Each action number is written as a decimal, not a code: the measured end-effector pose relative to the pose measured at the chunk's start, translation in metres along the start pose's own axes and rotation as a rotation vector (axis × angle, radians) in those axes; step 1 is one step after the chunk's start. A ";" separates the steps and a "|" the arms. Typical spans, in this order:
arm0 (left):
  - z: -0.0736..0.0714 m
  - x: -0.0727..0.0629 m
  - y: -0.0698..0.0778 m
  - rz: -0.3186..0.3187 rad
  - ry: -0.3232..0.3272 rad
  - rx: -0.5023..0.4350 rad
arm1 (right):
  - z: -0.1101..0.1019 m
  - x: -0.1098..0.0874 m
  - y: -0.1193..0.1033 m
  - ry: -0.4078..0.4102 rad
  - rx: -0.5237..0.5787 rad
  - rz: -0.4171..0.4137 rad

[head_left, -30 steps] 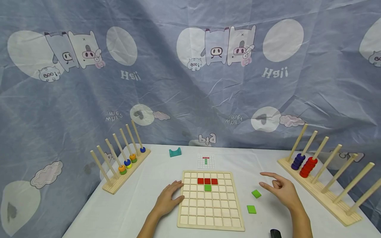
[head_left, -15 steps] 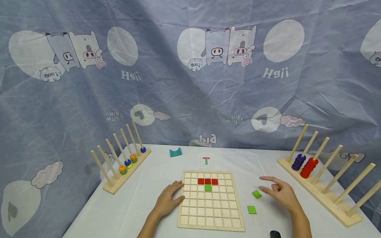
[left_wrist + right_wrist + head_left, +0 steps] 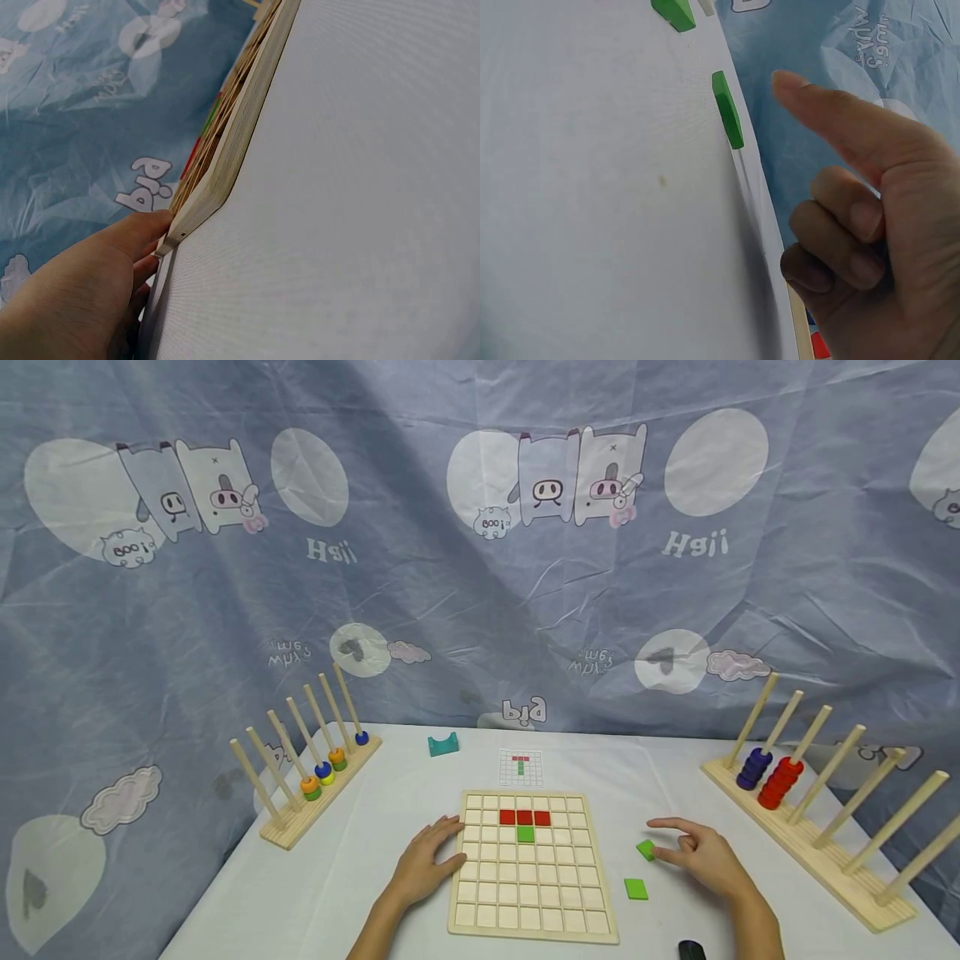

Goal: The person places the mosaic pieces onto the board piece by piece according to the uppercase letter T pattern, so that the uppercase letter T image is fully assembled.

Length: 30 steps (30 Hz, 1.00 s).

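My left hand rests against the left edge of a wooden grid board, thumb and fingertips touching the rim. The left wrist view shows that hand at the board's corner. In the grid lie a row of three red tiles and one green tile under the middle one. Right of the board, my right hand hovers with index finger and thumb spread, the other fingers curled. Its thumb tip overlaps a loose green tile in the head view. A second green tile lies nearer me.
Behind the board is a pattern card with a red and green T. A teal notched block sits at the back. Wooden peg racks stand left and right, bearing coloured rings. A black object shows at the front edge.
My right hand has come down and left, its thumb and index finger closer to the farther loose green tile. My left hand and the board stay put.
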<state>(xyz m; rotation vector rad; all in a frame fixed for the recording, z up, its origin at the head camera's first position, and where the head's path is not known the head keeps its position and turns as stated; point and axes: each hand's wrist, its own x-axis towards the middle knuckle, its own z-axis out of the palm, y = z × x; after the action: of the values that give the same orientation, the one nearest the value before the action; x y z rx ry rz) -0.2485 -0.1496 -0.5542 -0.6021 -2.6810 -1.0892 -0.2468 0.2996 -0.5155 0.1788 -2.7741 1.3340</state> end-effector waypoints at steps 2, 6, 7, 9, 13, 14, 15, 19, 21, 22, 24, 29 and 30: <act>0.000 0.000 0.000 0.009 0.005 0.004 | 0.001 0.000 0.001 -0.009 -0.008 0.012; 0.001 0.000 0.000 0.014 0.007 0.016 | 0.002 -0.001 0.001 -0.021 -0.023 0.028; 0.001 0.000 -0.001 0.010 0.007 0.016 | 0.002 -0.001 0.001 -0.022 -0.025 0.030; 0.000 0.000 0.000 0.005 0.005 0.014 | 0.002 -0.001 0.000 -0.025 -0.030 0.025; -0.001 0.000 0.001 -0.019 -0.012 -0.002 | 0.002 -0.001 0.000 -0.036 -0.034 0.039; -0.001 0.000 0.001 -0.020 -0.015 -0.002 | 0.002 0.000 0.000 -0.040 -0.041 0.043; -0.001 0.000 0.001 -0.022 -0.017 -0.003 | 0.003 0.000 0.000 -0.044 -0.049 0.047; -0.001 0.000 0.000 -0.006 -0.012 0.005 | 0.005 0.002 0.001 -0.049 -0.087 0.062; -0.001 0.000 0.000 -0.005 -0.009 0.005 | 0.005 0.002 0.001 -0.050 -0.098 0.060; -0.001 0.000 0.000 -0.007 -0.010 0.007 | 0.005 0.002 0.001 -0.049 -0.101 0.061; -0.001 0.000 0.000 -0.015 -0.012 0.005 | 0.005 0.002 0.000 -0.050 -0.108 0.057; -0.001 0.000 0.000 -0.025 -0.018 0.004 | 0.005 0.002 -0.002 -0.042 -0.136 0.050; -0.001 0.000 0.000 -0.026 -0.020 0.002 | 0.006 0.002 -0.002 -0.037 -0.138 0.056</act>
<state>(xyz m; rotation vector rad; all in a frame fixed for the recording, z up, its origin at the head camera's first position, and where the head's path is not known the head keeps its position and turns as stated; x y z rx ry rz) -0.2488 -0.1498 -0.5535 -0.5825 -2.7136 -1.0922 -0.2485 0.2938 -0.5174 0.1204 -2.9098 1.1554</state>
